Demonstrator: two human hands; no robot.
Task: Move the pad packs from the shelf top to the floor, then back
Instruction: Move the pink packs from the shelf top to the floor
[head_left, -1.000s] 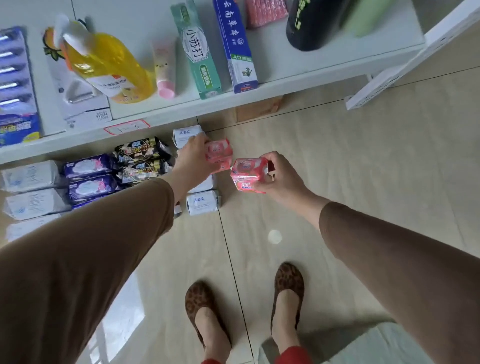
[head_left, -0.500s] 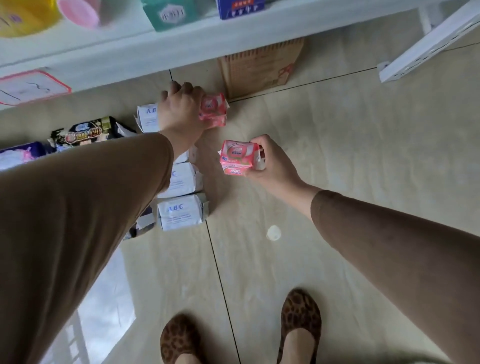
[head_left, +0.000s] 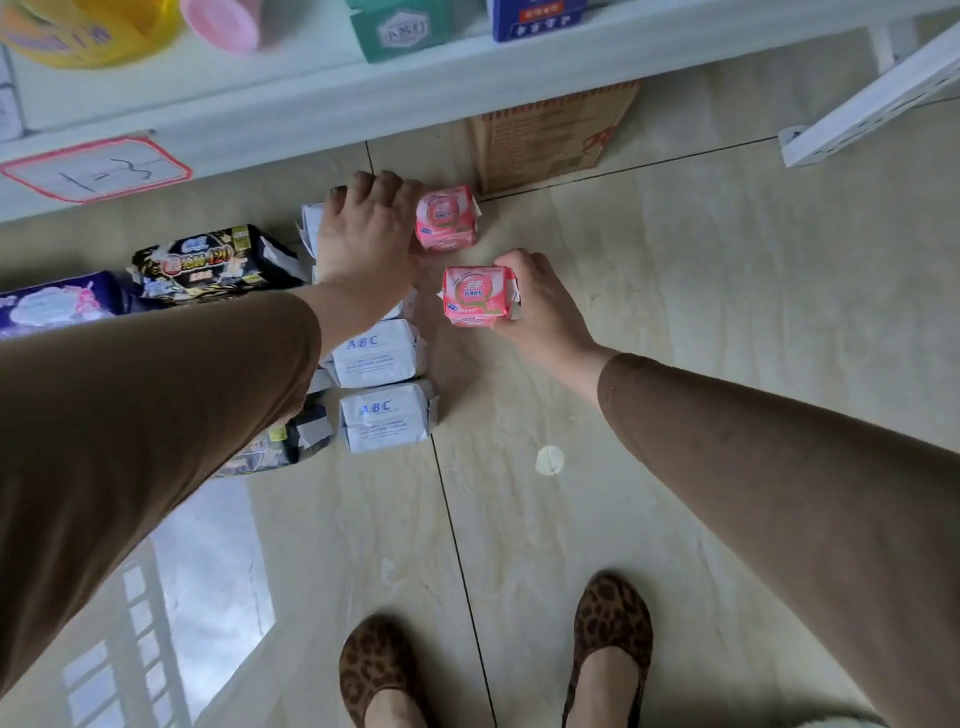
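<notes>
Pad packs lie on the tiled floor (head_left: 701, 312) below the white shelf (head_left: 311, 111). Taking the column of white ABC packs (head_left: 382, 415) as the landmark: left of it sit a purple pack (head_left: 52, 304) and a black pack (head_left: 208, 260). Over the column's far end the left hand (head_left: 366, 239) reaches down, its fingers curled onto a pink pack (head_left: 448, 218) just right of the column; whether that pack touches the floor is unclear. Nearer and further right of the column, the right hand (head_left: 540, 306) grips a second pink pack (head_left: 478, 297), fingers wrapped round its right side. Beyond both stands a cardboard box (head_left: 550, 135).
</notes>
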